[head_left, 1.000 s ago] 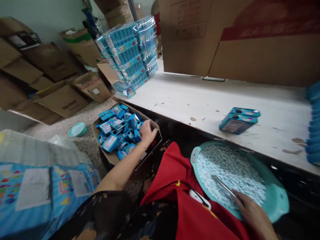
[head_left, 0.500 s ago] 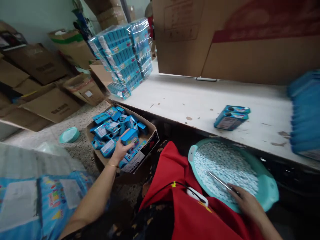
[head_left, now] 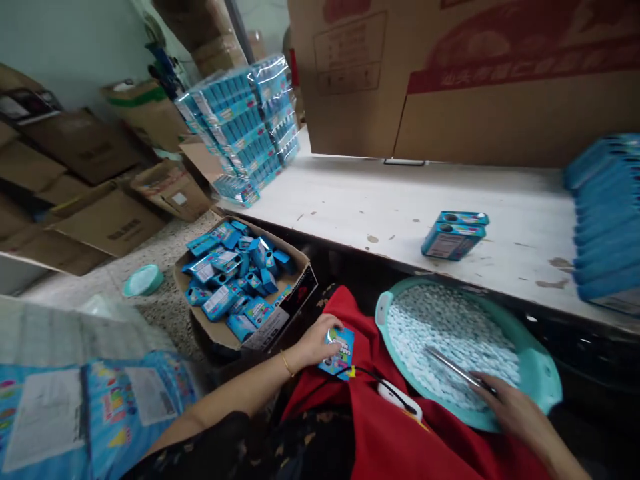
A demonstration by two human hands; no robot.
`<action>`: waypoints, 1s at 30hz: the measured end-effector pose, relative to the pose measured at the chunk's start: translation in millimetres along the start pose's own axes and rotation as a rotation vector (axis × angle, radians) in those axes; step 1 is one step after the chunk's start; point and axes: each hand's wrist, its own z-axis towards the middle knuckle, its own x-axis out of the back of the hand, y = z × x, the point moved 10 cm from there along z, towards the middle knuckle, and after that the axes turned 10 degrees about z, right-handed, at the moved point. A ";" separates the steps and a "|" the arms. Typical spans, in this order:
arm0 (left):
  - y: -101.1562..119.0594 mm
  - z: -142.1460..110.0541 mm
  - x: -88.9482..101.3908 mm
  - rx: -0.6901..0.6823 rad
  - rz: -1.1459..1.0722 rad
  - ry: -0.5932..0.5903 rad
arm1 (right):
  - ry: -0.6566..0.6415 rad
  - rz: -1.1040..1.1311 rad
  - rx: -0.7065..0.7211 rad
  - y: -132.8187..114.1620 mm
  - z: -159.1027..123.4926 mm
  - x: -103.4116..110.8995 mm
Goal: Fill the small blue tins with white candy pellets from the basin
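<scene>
My left hand [head_left: 324, 339] is closed round a small blue printed candy box [head_left: 339, 352], held over the red apron on my lap. In my right hand [head_left: 510, 400] is a slim, shiny metal utensil [head_left: 453, 367]; its far end rests among small pale candies [head_left: 450, 330], and its exact shape is hard to make out. These candies fill much of a turquoise basin [head_left: 543, 373] at my lap. To the left, a cardboard carton [head_left: 295, 293] holds many loose blue boxes [head_left: 220, 300]. Two blue boxes [head_left: 453, 237] stand side by side on the white table.
The white table [head_left: 345, 200] runs across the front. Shrink-wrapped stacks of blue boxes [head_left: 235, 127] stand at its left end, and more stacked boxes [head_left: 607, 227] at its right. A large carton [head_left: 360, 80] sits behind. A small turquoise bowl [head_left: 143, 280] lies on the floor.
My left hand has moved from the carton rightward to my lap, bringing a blue box along. My right hand and its utensil stay at the basin with a slight shift.
</scene>
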 end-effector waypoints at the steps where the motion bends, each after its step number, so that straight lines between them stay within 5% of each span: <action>1: 3.3 -6.2 0.3 -0.082 0.130 -0.032 | -0.027 -0.038 0.009 -0.4 2.2 2.6; 8: 3.0 -33.0 -3.4 -0.358 0.451 -0.257 | -0.222 -0.410 -0.049 -44.0 -6.9 23.0; 12: 8.5 -20.6 -6.0 -0.401 0.495 -0.163 | -0.273 -0.417 -0.091 -47.0 -10.6 14.2; 15: 4.8 2.7 4.6 -0.295 0.405 -0.065 | -0.259 -0.376 -0.084 -46.1 -15.9 11.3; 21: -23.5 46.4 22.4 0.038 -0.064 -0.070 | -0.231 -0.375 -0.110 -48.1 -16.6 17.7; 25: -40.8 50.9 38.9 0.218 -0.120 0.091 | -0.208 -0.394 -0.155 -57.1 -11.2 13.8; 30: -41.2 46.2 32.0 0.284 -0.247 0.093 | -0.155 -0.268 -0.260 -76.4 7.4 -17.1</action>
